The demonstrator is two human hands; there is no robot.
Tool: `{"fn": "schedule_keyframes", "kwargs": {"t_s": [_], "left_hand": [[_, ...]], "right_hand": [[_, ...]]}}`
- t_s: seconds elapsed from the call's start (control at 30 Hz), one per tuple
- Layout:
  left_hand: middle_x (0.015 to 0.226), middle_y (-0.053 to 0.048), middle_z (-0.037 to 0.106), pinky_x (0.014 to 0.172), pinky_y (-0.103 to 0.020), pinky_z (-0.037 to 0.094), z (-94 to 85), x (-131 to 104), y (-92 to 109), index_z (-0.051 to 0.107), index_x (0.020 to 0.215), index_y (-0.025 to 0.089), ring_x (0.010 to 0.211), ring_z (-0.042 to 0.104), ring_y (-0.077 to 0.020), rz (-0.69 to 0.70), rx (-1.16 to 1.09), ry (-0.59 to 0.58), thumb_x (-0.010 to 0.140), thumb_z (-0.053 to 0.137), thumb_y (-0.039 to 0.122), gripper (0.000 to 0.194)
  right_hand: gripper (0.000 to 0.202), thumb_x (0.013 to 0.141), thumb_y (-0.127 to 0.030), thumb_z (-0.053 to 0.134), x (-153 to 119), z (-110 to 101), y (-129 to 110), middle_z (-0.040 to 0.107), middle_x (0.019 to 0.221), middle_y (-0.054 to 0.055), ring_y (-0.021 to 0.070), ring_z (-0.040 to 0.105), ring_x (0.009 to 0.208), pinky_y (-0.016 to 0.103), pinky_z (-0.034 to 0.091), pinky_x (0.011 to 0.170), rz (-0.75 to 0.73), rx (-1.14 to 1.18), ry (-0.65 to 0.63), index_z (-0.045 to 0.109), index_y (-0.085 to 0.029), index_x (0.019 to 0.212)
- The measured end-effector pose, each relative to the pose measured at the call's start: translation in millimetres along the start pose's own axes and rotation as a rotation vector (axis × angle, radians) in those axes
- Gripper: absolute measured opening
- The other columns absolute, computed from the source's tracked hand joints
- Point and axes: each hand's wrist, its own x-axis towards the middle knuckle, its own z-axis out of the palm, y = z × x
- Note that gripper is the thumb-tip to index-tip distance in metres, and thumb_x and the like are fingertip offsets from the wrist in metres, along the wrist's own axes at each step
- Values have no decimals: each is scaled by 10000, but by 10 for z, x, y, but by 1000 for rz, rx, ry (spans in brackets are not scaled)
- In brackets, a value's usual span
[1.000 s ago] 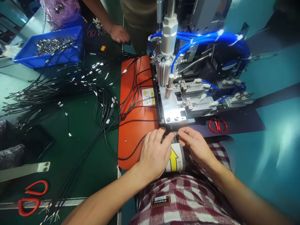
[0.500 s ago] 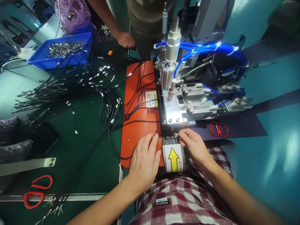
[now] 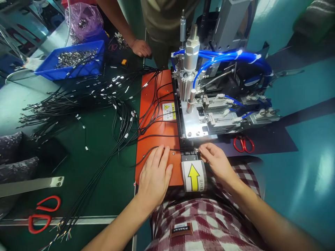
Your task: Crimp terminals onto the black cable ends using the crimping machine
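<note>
My left hand (image 3: 154, 176) lies on the orange plate (image 3: 177, 172) with its fingers stretched out. Its fingertips rest on a black cable (image 3: 176, 150) that runs right, across the plate, to the front of the machine (image 3: 195, 123). At the cable's right end, my right hand (image 3: 216, 160) pinches the small metal connector (image 3: 196, 149) between thumb and fingers. That connector sits at a dark metal block (image 3: 188, 157), just behind a label with a yellow arrow (image 3: 193, 176). More black cables (image 3: 159, 135) cross the plate behind my left hand.
Bundled cables (image 3: 123, 122) spread over the green table at left, near a blue bin (image 3: 70, 71) of metal parts. Red-handled scissors (image 3: 40, 223) lie front left; another red-handled pair (image 3: 244, 144) lies right of the machine. A co-worker's hand (image 3: 141, 48) rests on the far table edge.
My left hand has slid left along the cable, and its fingers have flattened onto the plate. My right hand stays at the connector.
</note>
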Motion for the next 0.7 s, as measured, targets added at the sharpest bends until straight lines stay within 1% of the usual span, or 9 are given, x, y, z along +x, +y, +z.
{"fn": "schedule_keyframes", "kwargs": {"t_s": [0.1,0.17,0.23,0.37,0.47,0.53,0.6,0.63,0.7], "left_hand": [[1430,-115,458,1064,-449,417,24,3,-17,384,1424,146,1314,402,-277,15,2,29,984,338,268,459],[1420,-119,470,1055,-449,428,39,9,-18,394,1416,139,1303,416,-278,24,8,50,981,339,258,454],[1413,-120,479,1047,-449,437,49,11,-14,400,1411,138,1294,428,-279,32,15,68,978,343,254,451],[1412,-102,485,1057,-442,433,51,-30,-8,397,1417,170,1292,440,-273,25,8,87,971,356,247,454],[1422,-91,479,1066,-439,429,47,-35,-41,379,1431,192,1304,435,-267,21,-11,81,968,359,248,466],[1430,-105,473,1076,-452,418,49,48,-78,375,1433,175,1314,427,-273,28,-31,81,968,363,252,472],[1435,-137,464,1086,-474,402,48,210,-99,395,1414,127,1324,417,-290,43,-56,95,965,364,244,465],[1434,-161,459,1089,-484,394,41,303,-101,418,1392,94,1328,412,-302,57,-73,107,961,365,230,455],[1404,-163,491,1104,-464,379,4,456,-100,476,1333,81,1311,433,-280,92,-62,123,955,339,190,417]], "right_hand": [[438,765,-602,648,-9,-80,34,532,623,-28,106,457,537,246,365,545,-10,6,20,609,-166,751],[468,788,-623,610,-44,-195,82,576,707,-6,102,489,559,241,384,553,-15,27,70,640,-158,838],[470,785,-621,624,-110,-355,154,580,715,-9,93,490,557,222,381,532,-6,58,147,645,-161,879],[489,711,-623,707,-300,-719,346,587,689,-18,81,482,548,179,378,477,62,121,307,641,-171,884],[548,625,-648,754,-452,-947,497,609,692,-6,92,515,567,172,431,486,144,114,428,659,-169,875],[563,578,-658,771,-552,-1055,584,619,699,3,109,542,588,188,478,507,185,100,486,672,-175,852],[535,575,-650,771,-650,-1131,651,620,702,11,128,554,579,219,504,497,201,69,509,684,-190,834],[503,601,-643,758,-695,-1159,674,626,714,21,139,563,575,236,510,487,201,44,505,691,-203,836],[382,686,-593,730,-754,-1198,692,641,745,56,165,593,587,271,524,491,212,-25,458,706,-241,834]]}}
